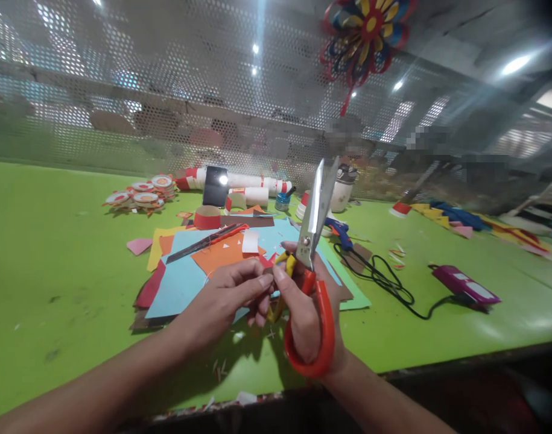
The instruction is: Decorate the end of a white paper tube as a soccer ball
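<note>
The large scissors (pixel 306 242), with red handles and silver blades slightly apart, point upward just beside a small, curved yellow piece (pixel 291 266).

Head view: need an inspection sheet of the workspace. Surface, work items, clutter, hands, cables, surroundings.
Surface: green table, small paper scraps at the near edge.
Work items: red-handled scissors, blades up; yellow piece at the fingers.
Clutter: stacked coloured sheets, phone, decorated discs.
Hands: right hand holds the scissors; left hand has fingertips close to the right's, exact grip unclear.
Cables: black cable loops loosely, apparently linking blue glue gun and purple box.
Surroundings: perforated screen behind, flower-shaped ornament overhead.
</note>
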`<state>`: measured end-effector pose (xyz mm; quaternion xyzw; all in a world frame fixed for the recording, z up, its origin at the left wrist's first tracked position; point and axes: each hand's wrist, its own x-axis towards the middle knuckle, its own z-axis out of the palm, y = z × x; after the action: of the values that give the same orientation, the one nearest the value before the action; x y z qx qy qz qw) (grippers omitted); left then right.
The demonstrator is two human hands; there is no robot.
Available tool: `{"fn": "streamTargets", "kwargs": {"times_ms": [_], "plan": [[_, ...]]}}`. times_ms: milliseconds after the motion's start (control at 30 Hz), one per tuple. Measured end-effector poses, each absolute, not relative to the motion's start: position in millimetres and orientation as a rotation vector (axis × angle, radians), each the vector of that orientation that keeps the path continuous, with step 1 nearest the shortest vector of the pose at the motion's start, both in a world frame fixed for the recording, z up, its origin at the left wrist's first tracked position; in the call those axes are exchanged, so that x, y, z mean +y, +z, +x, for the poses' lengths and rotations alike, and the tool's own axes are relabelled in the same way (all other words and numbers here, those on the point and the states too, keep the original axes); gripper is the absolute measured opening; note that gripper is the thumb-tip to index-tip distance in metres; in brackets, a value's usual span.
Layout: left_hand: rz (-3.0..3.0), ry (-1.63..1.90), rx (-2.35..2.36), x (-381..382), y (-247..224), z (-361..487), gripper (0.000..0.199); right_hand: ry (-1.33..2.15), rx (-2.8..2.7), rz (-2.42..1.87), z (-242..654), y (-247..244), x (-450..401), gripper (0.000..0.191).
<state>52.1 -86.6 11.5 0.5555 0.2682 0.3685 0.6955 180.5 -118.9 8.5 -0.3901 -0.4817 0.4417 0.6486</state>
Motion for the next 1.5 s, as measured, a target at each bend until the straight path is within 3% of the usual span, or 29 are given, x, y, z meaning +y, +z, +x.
{"fn": "streamTargets", "kwargs": {"times_ms": [433,600,767,1033,1167,1500], "plan": [[1.356,0.852,0.613,-87.1,16.7,46.1,0.030,0.825,-1.228,-0.981,196.2,12.8,-122.3,0.022],[1.340,0.929,0.517,-85.0,20.4,38.1,0.026,1.046,-1.553,-1.082,238.9,23.9,-131.7,0.034],[1.338,1.042,0.428,-81.5,24.6,30.2,0.026,0.952,-1.946,-1.074,264.8,32.2,-146.6,0.048],[1.402,1.065,0.468,-76.5,24.8,27.3,0.028,0.942,-1.976,-1.058,257.4,46.7,-151.8,0.063],[1.393,1.058,0.472,-74.5,22.2,27.0,0.027,1.056,-1.888,-0.981,255.3,44.6,-150.9,0.057],[1.445,1.059,0.414,-73.4,19.5,29.5,0.024,0.854,-1.927,-0.851,251.7,44.0,-149.3,0.043]]}}
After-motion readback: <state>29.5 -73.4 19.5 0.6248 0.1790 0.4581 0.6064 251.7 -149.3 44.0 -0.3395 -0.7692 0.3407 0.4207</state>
